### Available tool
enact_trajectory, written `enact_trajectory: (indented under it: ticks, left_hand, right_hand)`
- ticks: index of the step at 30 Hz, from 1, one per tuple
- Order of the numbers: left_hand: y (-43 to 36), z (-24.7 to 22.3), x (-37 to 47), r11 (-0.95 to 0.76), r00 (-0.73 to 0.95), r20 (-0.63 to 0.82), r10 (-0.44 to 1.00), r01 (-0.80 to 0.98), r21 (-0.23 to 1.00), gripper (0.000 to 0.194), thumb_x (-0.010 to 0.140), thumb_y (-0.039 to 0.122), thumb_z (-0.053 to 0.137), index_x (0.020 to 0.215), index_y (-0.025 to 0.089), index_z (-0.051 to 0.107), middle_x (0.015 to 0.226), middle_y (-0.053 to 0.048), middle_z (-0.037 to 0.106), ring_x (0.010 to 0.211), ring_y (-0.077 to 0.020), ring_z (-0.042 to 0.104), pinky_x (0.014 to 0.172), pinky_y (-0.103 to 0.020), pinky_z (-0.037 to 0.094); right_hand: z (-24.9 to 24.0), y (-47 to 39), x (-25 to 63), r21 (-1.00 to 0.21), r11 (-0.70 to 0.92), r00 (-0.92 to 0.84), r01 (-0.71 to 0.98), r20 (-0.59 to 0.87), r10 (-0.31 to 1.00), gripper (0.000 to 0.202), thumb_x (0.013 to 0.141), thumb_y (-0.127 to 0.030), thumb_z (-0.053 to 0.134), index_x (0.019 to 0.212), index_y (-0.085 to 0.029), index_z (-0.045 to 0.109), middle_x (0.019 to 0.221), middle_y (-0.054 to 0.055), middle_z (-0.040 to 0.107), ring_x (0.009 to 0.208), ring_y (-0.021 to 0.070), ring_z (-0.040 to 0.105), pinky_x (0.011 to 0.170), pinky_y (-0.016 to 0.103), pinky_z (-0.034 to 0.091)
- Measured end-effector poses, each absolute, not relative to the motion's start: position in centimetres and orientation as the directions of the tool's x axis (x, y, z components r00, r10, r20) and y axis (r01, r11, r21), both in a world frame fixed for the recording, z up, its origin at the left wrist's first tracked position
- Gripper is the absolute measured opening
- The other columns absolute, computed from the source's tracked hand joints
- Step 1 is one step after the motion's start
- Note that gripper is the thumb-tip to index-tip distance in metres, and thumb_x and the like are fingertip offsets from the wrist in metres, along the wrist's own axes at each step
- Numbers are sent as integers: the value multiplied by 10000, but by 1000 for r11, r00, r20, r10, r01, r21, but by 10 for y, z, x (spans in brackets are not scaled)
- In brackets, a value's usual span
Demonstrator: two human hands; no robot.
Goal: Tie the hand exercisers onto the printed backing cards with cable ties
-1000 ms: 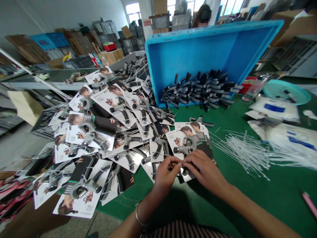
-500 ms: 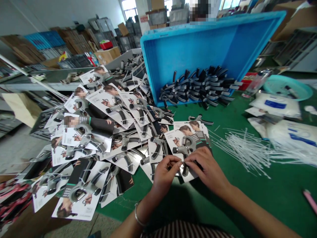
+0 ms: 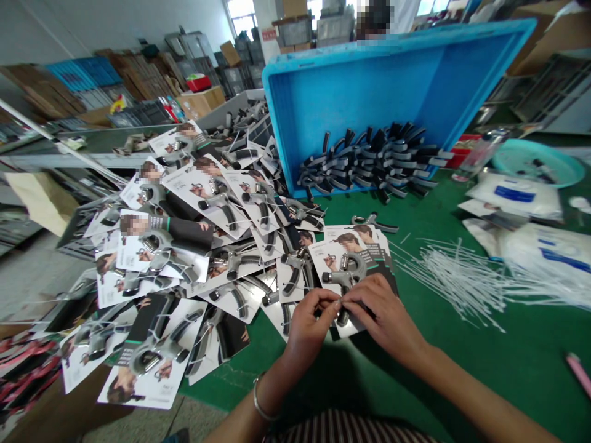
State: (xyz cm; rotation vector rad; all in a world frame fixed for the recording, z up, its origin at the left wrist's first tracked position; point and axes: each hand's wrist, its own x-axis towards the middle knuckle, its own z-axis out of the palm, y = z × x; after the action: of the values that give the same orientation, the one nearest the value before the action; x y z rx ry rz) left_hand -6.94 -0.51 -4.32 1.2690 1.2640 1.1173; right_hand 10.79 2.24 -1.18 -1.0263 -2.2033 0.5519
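A grey and black hand grip strengthener [image 3: 340, 279] lies on a printed backing card [image 3: 318, 251] on top of a small stack of cards. My left hand [image 3: 307, 326] and my right hand [image 3: 385, 314] meet over the lower part of that card, both closed in a pinch. Between their fingertips is a small pale bit, apparently the end of a cable tie; most of it is hidden by the fingers. Right of the stack, white cable ties [image 3: 455, 280] are spread in a loose heap. One loose hand grip [image 3: 375, 223] lies behind the cards.
Carded hand grips [image 3: 161, 243] are piled on the left of the green table [image 3: 443, 381]. A blue crate [image 3: 351, 92] on its side holds many uncarded ones. Plastic bags [image 3: 545, 252], a turquoise basin [image 3: 570, 169] and a pink pen-like object [image 3: 578, 374] are at right.
The pinched fingertips have shifted very slightly and come closer together over the card. Everything else stays where it was.
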Motion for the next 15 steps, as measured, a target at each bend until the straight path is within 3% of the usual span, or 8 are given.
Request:
enact_trajectory:
  ticks: [15]
  left_hand:
    - [-4,-43,-71,49,47,-52,998,59,997,152,883,323,643,941,183,662,788,-8,645,710,-133,570,670,-236,450]
  right_hand:
    - [-15,19,111,-603,594,-480,532,363,799,169,976,-184,524,1087,-228,644,987,65,673,933,231,545,852,405,427]
